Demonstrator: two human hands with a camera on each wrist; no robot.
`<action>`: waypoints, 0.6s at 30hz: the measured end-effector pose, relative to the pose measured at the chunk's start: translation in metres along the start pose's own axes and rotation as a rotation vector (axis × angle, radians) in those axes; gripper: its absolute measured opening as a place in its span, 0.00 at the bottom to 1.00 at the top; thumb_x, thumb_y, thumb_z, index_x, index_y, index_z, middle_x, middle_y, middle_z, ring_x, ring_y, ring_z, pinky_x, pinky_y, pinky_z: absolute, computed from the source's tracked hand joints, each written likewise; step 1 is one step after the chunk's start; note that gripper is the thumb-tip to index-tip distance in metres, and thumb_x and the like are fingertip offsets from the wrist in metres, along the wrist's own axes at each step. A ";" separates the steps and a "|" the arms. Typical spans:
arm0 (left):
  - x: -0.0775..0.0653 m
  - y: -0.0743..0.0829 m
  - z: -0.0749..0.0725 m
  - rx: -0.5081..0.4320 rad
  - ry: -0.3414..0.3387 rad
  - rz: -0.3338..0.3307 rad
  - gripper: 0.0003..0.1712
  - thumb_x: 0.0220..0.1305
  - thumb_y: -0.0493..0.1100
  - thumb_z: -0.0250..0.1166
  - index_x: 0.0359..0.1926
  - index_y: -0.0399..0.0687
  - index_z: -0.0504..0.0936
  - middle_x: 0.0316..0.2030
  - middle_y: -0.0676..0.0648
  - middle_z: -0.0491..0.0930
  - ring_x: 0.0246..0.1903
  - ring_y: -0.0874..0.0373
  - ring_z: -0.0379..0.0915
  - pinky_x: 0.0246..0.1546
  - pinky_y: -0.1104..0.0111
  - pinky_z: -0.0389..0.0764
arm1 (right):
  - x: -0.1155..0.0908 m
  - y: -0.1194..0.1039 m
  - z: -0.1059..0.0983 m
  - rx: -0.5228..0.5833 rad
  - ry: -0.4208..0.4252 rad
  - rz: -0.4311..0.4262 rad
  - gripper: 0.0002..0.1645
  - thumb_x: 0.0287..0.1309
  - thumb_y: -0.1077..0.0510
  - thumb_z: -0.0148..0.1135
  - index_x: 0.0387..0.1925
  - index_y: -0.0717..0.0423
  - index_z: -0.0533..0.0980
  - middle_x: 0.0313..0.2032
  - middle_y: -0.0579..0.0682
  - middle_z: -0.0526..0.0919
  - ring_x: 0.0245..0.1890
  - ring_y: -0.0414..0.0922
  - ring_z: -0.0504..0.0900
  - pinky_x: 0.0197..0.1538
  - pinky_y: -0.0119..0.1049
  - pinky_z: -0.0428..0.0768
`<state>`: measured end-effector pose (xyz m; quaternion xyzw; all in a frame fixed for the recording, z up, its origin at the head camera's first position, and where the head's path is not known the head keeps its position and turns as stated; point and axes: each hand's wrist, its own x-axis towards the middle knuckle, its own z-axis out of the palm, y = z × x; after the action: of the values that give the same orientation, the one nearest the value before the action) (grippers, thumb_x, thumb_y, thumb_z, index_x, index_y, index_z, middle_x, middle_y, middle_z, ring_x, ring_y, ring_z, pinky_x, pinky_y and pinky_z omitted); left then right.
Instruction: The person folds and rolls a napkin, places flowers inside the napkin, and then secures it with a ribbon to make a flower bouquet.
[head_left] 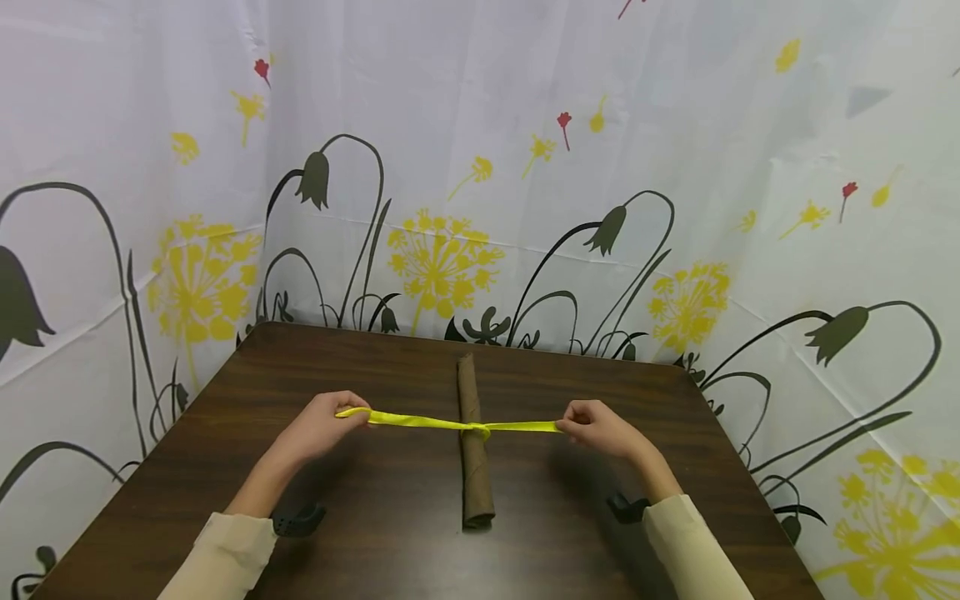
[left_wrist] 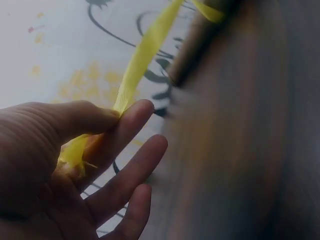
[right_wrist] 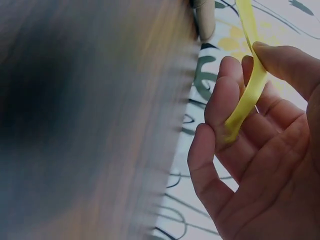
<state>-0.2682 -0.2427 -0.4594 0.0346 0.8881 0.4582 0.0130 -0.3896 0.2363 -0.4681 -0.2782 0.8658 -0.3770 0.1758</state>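
Note:
A brown roll, long and narrow, lies lengthwise on the dark wooden table. Around its middle goes a yellow ribbon, crossed or knotted on top, its two ends drawn out sideways. My left hand pinches one end between thumb and index finger; in the left wrist view the ribbon's tail hangs behind the thumb. The other end is pinched by my right hand, and its loose tail lies across the fingers in the right wrist view. Both stretches of ribbon look nearly straight.
The dark wooden table reaches back to a white curtain printed with grey and yellow flowers, which also hangs along both sides. Dark wrist straps sit at the cuffs of light sleeves.

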 end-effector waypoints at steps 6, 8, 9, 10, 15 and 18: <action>-0.005 -0.016 0.000 0.026 -0.024 -0.030 0.13 0.78 0.39 0.64 0.51 0.30 0.83 0.42 0.40 0.88 0.38 0.53 0.77 0.38 0.62 0.75 | -0.009 0.020 0.003 -0.013 0.059 0.034 0.20 0.78 0.50 0.63 0.32 0.60 0.74 0.27 0.51 0.79 0.26 0.43 0.73 0.32 0.36 0.75; -0.006 -0.022 -0.001 0.035 -0.021 -0.039 0.13 0.79 0.39 0.63 0.52 0.30 0.83 0.42 0.38 0.87 0.38 0.53 0.77 0.38 0.63 0.77 | -0.011 0.026 0.005 -0.027 0.077 0.047 0.21 0.78 0.49 0.64 0.31 0.59 0.74 0.25 0.49 0.78 0.25 0.43 0.73 0.31 0.36 0.76; -0.006 -0.025 -0.001 0.038 -0.022 -0.044 0.14 0.79 0.39 0.63 0.52 0.29 0.83 0.43 0.38 0.87 0.38 0.53 0.78 0.38 0.63 0.77 | -0.012 0.029 0.006 -0.035 0.086 0.053 0.21 0.78 0.49 0.64 0.31 0.58 0.74 0.25 0.49 0.78 0.25 0.42 0.74 0.31 0.36 0.76; -0.007 -0.028 -0.002 0.040 -0.021 -0.050 0.14 0.80 0.39 0.62 0.52 0.29 0.84 0.43 0.38 0.87 0.38 0.53 0.79 0.37 0.64 0.78 | -0.012 0.031 0.006 -0.044 0.095 0.060 0.21 0.78 0.49 0.64 0.31 0.58 0.74 0.25 0.49 0.78 0.25 0.43 0.74 0.31 0.36 0.76; -0.008 -0.038 -0.007 0.053 -0.030 -0.068 0.15 0.81 0.42 0.61 0.50 0.31 0.85 0.42 0.40 0.87 0.37 0.53 0.77 0.34 0.65 0.74 | -0.015 0.040 0.005 -0.066 0.113 0.083 0.20 0.78 0.48 0.63 0.31 0.56 0.74 0.26 0.49 0.79 0.24 0.42 0.75 0.30 0.37 0.77; -0.007 -0.042 -0.008 0.050 -0.037 -0.075 0.16 0.82 0.44 0.62 0.49 0.32 0.86 0.42 0.41 0.87 0.37 0.53 0.76 0.33 0.65 0.72 | -0.016 0.045 0.005 -0.071 0.116 0.072 0.21 0.78 0.47 0.63 0.31 0.56 0.74 0.26 0.50 0.80 0.24 0.43 0.75 0.30 0.37 0.77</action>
<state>-0.2636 -0.2745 -0.4892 0.0101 0.8996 0.4342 0.0458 -0.3901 0.2682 -0.5035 -0.2307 0.8967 -0.3551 0.1288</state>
